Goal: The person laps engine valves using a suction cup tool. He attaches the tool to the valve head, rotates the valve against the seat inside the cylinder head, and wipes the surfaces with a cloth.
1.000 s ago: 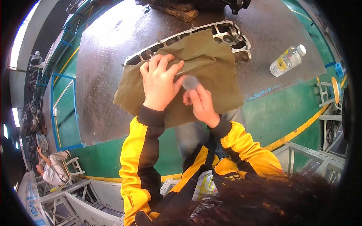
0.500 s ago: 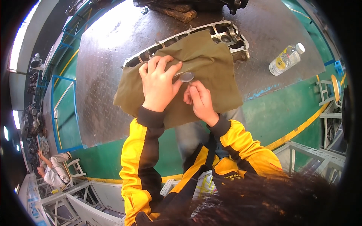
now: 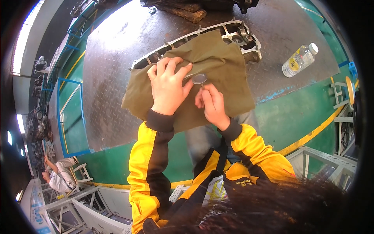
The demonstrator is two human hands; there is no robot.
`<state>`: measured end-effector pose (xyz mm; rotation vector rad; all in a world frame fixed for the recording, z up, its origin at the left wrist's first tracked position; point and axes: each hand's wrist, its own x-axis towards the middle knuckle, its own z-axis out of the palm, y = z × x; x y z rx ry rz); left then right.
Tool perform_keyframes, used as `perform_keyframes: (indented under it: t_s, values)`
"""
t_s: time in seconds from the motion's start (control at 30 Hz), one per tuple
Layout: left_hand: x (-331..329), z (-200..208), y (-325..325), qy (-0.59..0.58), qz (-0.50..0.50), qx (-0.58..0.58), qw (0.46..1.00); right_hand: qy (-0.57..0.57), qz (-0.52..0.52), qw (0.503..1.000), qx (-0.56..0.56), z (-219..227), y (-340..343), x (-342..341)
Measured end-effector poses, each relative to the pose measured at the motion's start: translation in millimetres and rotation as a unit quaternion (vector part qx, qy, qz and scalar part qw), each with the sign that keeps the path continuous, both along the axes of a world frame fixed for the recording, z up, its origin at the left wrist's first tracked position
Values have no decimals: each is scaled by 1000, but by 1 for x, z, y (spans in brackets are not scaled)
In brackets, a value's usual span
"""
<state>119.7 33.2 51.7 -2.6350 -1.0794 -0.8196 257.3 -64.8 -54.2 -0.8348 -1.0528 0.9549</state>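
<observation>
Left of a bottle point(image 3: 300, 61), cloth point(image 3: 230, 80) partly hides a casting point(image 3: 249, 49) — left fingers point(image 3: 172, 66) spread, right fingers point(image 3: 210, 93) pinching a valve point(image 3: 200, 78).

Cloth point(image 3: 230, 78) over a metal casting's point(image 3: 252, 50) near side, on the table point(image 3: 109, 105).
Left hand point(image 3: 167, 85) rests on the cloth, right hand point(image 3: 212, 104) just beside it, a disc-headed piece point(image 3: 200, 79) between them; wood blocks point(image 3: 187, 13) behind the casting, bottle point(image 3: 299, 61) to its right; over there, left of the table, a co-worker point(image 3: 60, 177) sits.
</observation>
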Motion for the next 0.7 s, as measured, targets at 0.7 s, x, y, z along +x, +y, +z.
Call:
perform_keyframes:
  t_s: [0.7]
  values:
    - [1,0,-1,0,2,-2,1000,-10,-7,1000,3,6,2,3]
